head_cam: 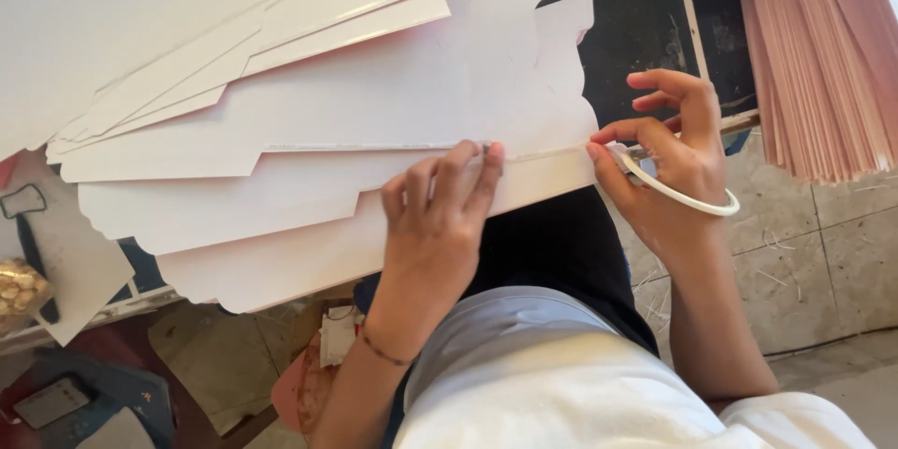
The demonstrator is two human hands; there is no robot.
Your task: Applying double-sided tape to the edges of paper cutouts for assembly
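Item 1. Tabletop (636, 9): dark surface, mostly covered; bare patch upper right w/ a pale edge strip.

Item 2. Loose pile of card blanks (168, 47): white/pale pink die-cut sheets, fanned across upper left, overlapping, flat.

Item 3. Pink stack (823, 56): many thin pink sheets, packed edge-on at upper right, hanging past the tabletop edge.

Item 4. Working blank (309, 196): long pale pink flat sheet w/ scalloped left end and notched tabs, topmost layer nearest the person, lying across the tabletop front edge. A straight crease/seam line runs left to right along it, from mid-sheet to its right end.

Item 5. Left hand (440, 215): palm down, fingers together, tips pressing on the seam line near mid-sheet. Holds nothing; pins the flap flat.

Item 6. Right hand (673, 159): at the blank's right end, thumb and forefinger pinched on the seam edge, other fingers raised. White ring, approx. a tape roll or bangle (683, 192), sits against the palm side; can't tell which, view poor.

Item 7. Floor clutter, lower left: card scraps, a bag of pale round bits (19, 290).

Step in hand (judgement): sealing or creasing the long flap along the seam, left pressing, right working the end. Next move likely calls for steady pressure along the line, edges kept aligned so the flap does not skew.
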